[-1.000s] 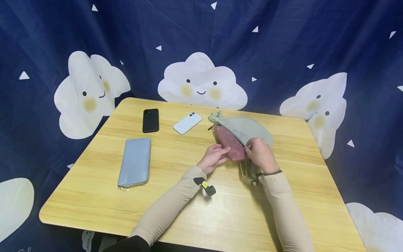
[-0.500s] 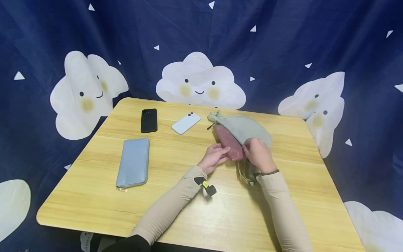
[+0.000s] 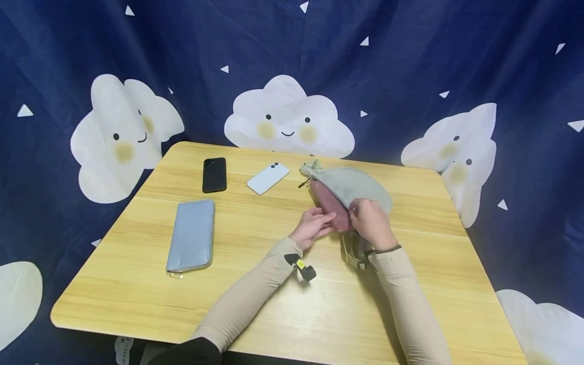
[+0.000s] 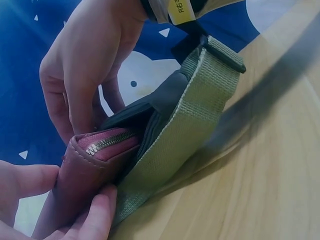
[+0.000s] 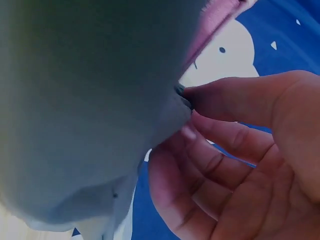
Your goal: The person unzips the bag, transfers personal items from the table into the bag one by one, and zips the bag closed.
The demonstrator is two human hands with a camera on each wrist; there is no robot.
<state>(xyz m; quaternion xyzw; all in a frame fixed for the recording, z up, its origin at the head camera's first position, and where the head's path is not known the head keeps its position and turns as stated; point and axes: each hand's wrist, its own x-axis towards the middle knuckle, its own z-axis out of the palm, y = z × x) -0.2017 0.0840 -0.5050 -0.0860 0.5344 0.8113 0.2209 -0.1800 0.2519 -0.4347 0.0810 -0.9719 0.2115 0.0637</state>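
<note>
A dusky pink zip wallet (image 3: 329,203) sits partly inside the opening of a grey-green waist bag (image 3: 358,183); its far side is hidden in the bag. My left hand (image 3: 312,227) holds the wallet's outer part, thumb on one face and fingers on the other, as the left wrist view shows beside the wallet's zip end (image 4: 107,145). With thumb and fingertips my right hand (image 3: 371,222) pinches the edge of the bag's opening, seen close up in the right wrist view next to the bag's grey cloth (image 5: 95,115). The bag's webbing strap (image 4: 185,125) hangs below the wallet.
A light blue zip wallet (image 3: 191,235) lies on the left of the wooden table (image 3: 292,314). Behind it are a black phone (image 3: 214,175) and a white phone (image 3: 268,178). A dark blue curtain (image 3: 196,40) with clouds hangs beyond the table.
The head view has shifted slightly, so everything sits a little further left in it. Both hands keep their holds on the pink wallet and the bag's edge, with hardly any movement.
</note>
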